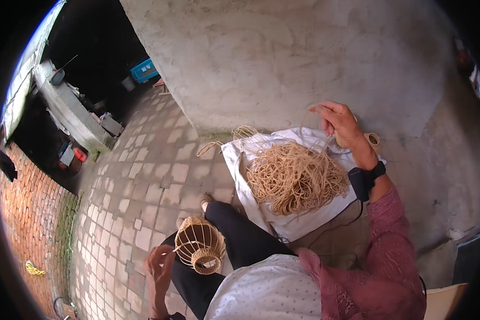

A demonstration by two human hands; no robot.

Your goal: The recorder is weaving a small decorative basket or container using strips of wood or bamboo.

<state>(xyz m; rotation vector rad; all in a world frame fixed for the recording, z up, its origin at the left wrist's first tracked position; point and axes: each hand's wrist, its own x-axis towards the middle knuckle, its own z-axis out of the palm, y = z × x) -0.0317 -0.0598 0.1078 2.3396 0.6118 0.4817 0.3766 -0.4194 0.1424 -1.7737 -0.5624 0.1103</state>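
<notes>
A small open-ribbed woven basket (207, 261) rests on my lap, between my dark-trousered legs. Beside it, my left hand (158, 269) pinches a pale strand at the basket's left side. My right hand (336, 124) is raised over the right part of a white sack cloth (261, 224), with thumb and fingers closed on a thin pale cord. Below it a large tangled heap of tan cord (293, 178) lies on the cloth. Loose cane loops (244, 130) show at the cloth's back edge, and a roll of tan material (373, 141) is behind my right wrist.
A rough plastered wall (288, 58) stands behind the cloth. A paved floor (122, 197) stretches left toward a brick wall (24, 202) and a concrete pillar (74, 114). A blue plastic box (143, 71) and several small objects sit in the shadowed openings.
</notes>
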